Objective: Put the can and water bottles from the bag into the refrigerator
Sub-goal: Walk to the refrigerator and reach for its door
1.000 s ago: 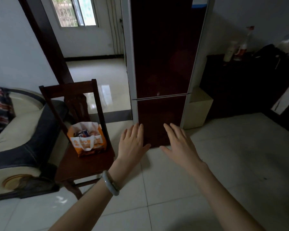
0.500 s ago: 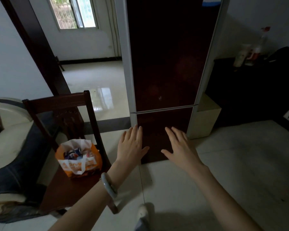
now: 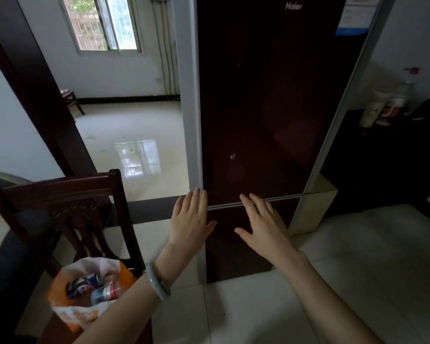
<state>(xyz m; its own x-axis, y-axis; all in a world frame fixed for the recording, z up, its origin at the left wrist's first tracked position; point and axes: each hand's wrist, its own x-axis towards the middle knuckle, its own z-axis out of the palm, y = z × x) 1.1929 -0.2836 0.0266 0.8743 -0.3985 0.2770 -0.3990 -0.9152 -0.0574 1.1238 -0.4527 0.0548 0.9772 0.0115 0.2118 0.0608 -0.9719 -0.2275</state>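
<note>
The opening step is in hand: the refrigerator (image 3: 266, 108) is faced with both dark doors shut. The left hand (image 3: 190, 219) and right hand (image 3: 263, 224) are held out flat, fingers spread — nothing is gripped. A door must probably be pulled open next. The orange-and-white bag (image 3: 85, 294) is seen on the wooden chair (image 3: 60, 194) — cans or bottles lie inside, unclear which.
</note>
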